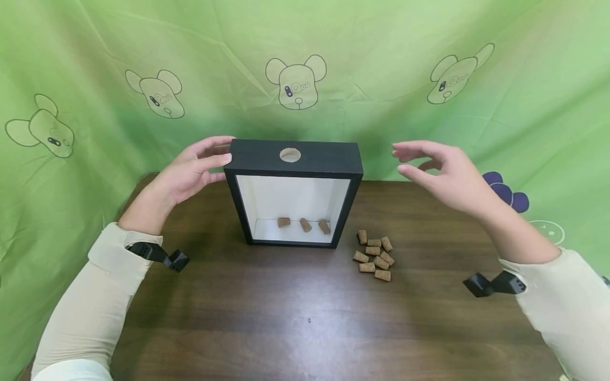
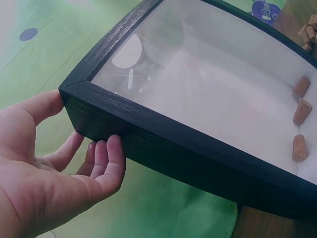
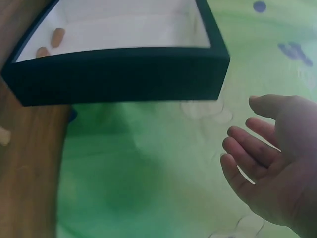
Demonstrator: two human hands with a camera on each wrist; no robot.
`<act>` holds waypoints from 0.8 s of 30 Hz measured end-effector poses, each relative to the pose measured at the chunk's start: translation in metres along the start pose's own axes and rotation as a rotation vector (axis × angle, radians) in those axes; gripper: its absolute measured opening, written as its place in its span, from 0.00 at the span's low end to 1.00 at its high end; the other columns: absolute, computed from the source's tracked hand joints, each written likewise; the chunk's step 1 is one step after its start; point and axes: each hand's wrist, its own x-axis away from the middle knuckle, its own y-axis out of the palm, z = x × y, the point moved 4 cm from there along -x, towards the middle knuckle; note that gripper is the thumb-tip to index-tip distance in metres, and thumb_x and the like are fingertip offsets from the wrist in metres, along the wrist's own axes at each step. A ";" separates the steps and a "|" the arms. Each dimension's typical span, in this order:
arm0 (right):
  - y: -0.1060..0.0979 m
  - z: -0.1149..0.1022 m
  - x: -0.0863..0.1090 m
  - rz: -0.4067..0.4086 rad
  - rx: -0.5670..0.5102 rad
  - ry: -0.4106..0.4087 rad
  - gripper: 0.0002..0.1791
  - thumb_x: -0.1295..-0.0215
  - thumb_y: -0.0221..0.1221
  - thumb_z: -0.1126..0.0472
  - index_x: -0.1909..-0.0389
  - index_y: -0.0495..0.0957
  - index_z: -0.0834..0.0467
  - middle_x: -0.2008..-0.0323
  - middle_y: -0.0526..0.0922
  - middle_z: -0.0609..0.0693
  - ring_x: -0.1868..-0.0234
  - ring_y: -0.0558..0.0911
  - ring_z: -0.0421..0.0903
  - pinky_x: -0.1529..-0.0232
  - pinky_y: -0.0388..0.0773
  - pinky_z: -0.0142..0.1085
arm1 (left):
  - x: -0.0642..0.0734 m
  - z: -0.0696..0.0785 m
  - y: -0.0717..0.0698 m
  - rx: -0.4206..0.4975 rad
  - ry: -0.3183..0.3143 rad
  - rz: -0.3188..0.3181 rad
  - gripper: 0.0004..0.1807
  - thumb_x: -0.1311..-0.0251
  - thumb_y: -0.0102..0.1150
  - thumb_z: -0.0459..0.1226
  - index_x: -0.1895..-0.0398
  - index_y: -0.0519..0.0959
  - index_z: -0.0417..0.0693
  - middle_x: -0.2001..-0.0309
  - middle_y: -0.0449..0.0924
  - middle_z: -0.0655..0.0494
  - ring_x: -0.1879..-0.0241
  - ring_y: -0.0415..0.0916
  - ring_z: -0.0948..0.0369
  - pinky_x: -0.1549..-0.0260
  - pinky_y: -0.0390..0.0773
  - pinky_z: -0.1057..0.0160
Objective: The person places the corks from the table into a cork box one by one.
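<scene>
A black box frame (image 1: 293, 168) with a clear front, white inside and a round hole (image 1: 290, 155) in its top stands upright on the table. Three corks (image 1: 305, 225) lie at its bottom. My left hand (image 1: 193, 166) touches the upper left side of the frame; in the left wrist view the thumb meets the corner, and the fingers (image 2: 115, 156) lie slightly bent against the side. Apart from the frame, to its right, my right hand (image 1: 440, 172) is raised in the air with loosely bent fingers and holds nothing.
Several loose corks (image 1: 374, 256) lie grouped on the brown wooden table (image 1: 305, 328), just right of the frame. Behind it hangs a green cloth (image 1: 381, 63) printed with cartoon heads. Both wrists carry small black cameras (image 1: 176, 260).
</scene>
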 end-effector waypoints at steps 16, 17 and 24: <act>0.028 0.109 0.069 0.010 -0.112 0.138 0.21 0.29 0.63 0.62 0.36 0.78 0.59 0.49 0.84 0.33 0.56 0.83 0.28 0.56 0.78 0.20 | -0.003 -0.004 -0.001 -0.010 -0.009 0.016 0.31 0.27 0.54 0.32 0.23 0.60 0.42 0.33 0.62 0.49 0.42 0.71 0.58 0.48 0.77 0.64; 0.030 0.115 0.073 0.010 -0.119 0.136 0.22 0.29 0.64 0.63 0.36 0.78 0.60 0.49 0.85 0.34 0.56 0.83 0.28 0.56 0.78 0.20 | -0.003 -0.004 0.000 -0.011 -0.010 0.015 0.31 0.27 0.54 0.32 0.23 0.60 0.42 0.32 0.62 0.49 0.42 0.70 0.58 0.48 0.77 0.63; 0.045 0.150 0.092 0.015 -0.118 0.172 0.22 0.30 0.65 0.63 0.38 0.77 0.65 0.50 0.86 0.38 0.57 0.83 0.27 0.57 0.77 0.19 | -0.002 -0.002 -0.001 -0.026 0.000 0.021 0.31 0.27 0.54 0.33 0.23 0.60 0.43 0.32 0.61 0.48 0.41 0.69 0.57 0.48 0.77 0.63</act>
